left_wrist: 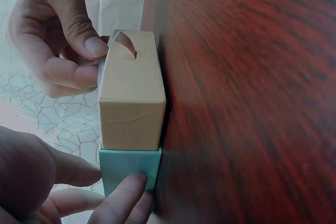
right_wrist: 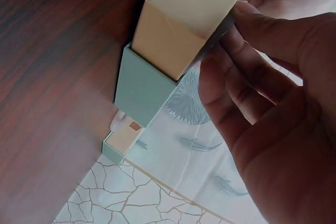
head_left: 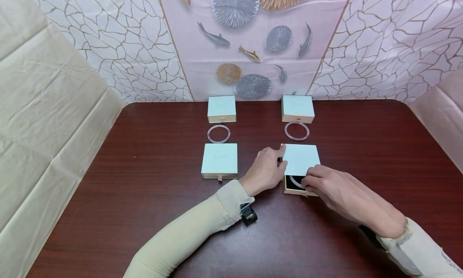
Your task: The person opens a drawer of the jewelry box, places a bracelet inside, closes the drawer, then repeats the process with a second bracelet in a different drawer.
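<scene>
A pale blue slide-out box [head_left: 300, 159] stands on the table at the front right, its cream drawer [head_left: 294, 191] pulled partway out toward me. My left hand [head_left: 265, 169] grips the box's sleeve at its left side. In the left wrist view, its fingertips [left_wrist: 134, 184] lie against the sleeve. A pale lavender bangle [head_left: 296, 183] lies in the dark-lined drawer, partly hidden by my right hand [head_left: 336, 191]. That hand pinches the bangle with curled fingers and thumb, close over the drawer's rim. A small ribbon tab [left_wrist: 126, 44] sticks out of the drawer front.
A closed matching box [head_left: 219, 159] sits left of my left hand. Two more closed boxes, one at back left [head_left: 222, 108] and one at back right [head_left: 298, 107], stand by the patterned backdrop. Bangles lie before them, one left [head_left: 218, 141] and one right [head_left: 297, 139].
</scene>
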A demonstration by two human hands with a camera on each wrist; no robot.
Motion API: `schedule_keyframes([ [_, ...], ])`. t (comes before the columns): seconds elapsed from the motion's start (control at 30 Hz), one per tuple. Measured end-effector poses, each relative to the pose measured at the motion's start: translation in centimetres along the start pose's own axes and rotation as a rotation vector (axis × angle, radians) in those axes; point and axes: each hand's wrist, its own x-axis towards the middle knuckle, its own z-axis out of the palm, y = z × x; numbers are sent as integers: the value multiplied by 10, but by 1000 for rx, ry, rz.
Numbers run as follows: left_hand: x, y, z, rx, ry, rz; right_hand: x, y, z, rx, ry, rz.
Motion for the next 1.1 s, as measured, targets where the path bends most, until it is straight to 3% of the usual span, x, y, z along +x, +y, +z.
schedule_keyframes([
  [0.27,0,0,0,-10,1,6,0,1,0,10,-8,9],
  [0.67,-1,1,0,-41,-14,-10,0,5,2,112,-16,-19],
  [1.1,-1,1,0,-50,-24,-18,0,4,5,92,-55,12],
])
